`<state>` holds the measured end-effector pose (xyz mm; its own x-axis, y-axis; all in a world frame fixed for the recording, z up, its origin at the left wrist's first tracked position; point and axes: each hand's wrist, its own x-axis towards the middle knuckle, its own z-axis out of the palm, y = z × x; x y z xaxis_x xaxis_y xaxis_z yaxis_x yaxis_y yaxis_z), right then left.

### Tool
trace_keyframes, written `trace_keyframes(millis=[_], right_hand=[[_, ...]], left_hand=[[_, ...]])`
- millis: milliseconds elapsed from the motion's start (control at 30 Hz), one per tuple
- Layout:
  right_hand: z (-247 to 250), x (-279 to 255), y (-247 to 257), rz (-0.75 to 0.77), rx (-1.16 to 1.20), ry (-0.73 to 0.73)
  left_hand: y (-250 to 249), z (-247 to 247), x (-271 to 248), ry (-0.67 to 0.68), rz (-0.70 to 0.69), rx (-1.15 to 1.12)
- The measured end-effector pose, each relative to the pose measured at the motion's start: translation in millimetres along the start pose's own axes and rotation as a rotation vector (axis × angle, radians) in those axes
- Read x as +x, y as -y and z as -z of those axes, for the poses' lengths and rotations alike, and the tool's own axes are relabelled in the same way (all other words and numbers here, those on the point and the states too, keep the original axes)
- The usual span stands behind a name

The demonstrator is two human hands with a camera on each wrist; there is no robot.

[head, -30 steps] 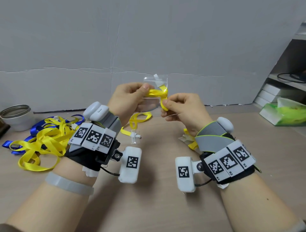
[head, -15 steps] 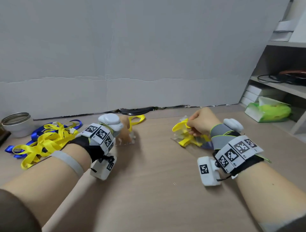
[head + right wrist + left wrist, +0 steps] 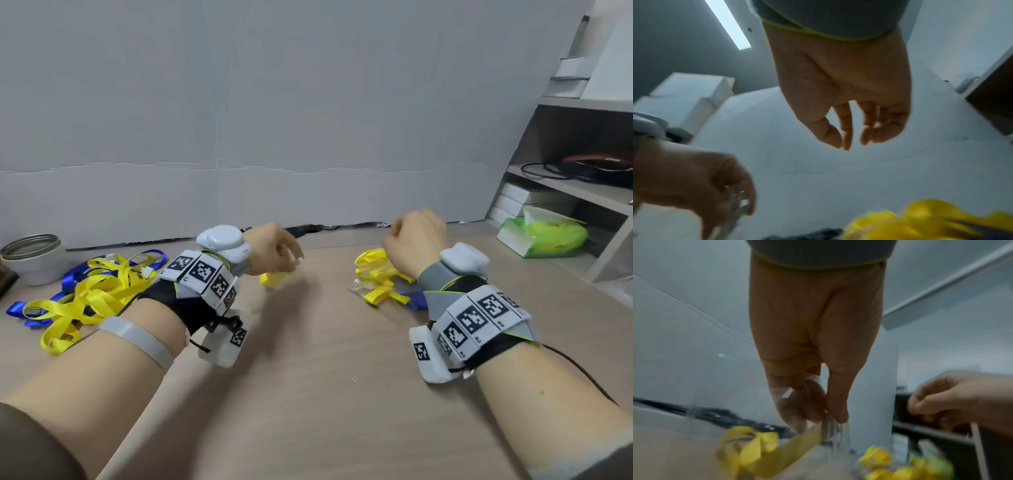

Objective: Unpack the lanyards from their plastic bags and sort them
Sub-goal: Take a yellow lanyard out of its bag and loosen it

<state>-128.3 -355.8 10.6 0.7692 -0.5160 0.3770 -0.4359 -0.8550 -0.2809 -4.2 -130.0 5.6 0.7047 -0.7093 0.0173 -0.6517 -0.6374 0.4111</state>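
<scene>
Broadly, the wooden surface (image 3: 325, 359) carries a loose heap of yellow and blue lanyards (image 3: 85, 291) at far left and a pile of bagged yellow lanyards (image 3: 376, 281) beside the right wrist. Both forearms reach forward over it, knuckles up. The left hand (image 3: 274, 250) hangs fingers-down, pinching a clear plastic bag (image 3: 830, 434) with a yellow lanyard (image 3: 766, 449) trailing below it onto the surface. The right hand (image 3: 416, 240) hovers above the bagged pile, fingers loosely curled and holding nothing. Square black-and-white markers (image 3: 472, 322) on the wristbands carry tiny, unreadable print.
</scene>
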Motion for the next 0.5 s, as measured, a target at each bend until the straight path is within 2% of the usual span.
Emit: trace_keyframes(millis=[67,100,200,267,333,500], right_hand=[[6.8,-6.9,20.6,0.096,0.248,0.011],[8.8,-10.3,30.8,0.127,0.414,0.073],[11.3,-23.1,54.6,0.226,0.799,0.399],[4.7,-28.2,61.3,0.338,0.869,0.52],[-1.0,-32.1,64.4,0.386,0.932,0.583],[-13.5,-26.2,58.8,0.275,1.051,0.545]], left_hand=[[-7.3,5.5,-4.5,0.051,-0.07,-0.181],[-10.3,7.8,-7.5,0.085,-0.099,-0.257],[-22.5,13.6,-20.3,0.137,-0.227,-0.44],[-27.0,16.1,-28.1,0.139,-0.284,-0.546],[-23.1,18.7,-32.5,0.14,-0.29,-0.617],[-6.8,26.8,-34.3,0.083,-0.173,-0.693]])
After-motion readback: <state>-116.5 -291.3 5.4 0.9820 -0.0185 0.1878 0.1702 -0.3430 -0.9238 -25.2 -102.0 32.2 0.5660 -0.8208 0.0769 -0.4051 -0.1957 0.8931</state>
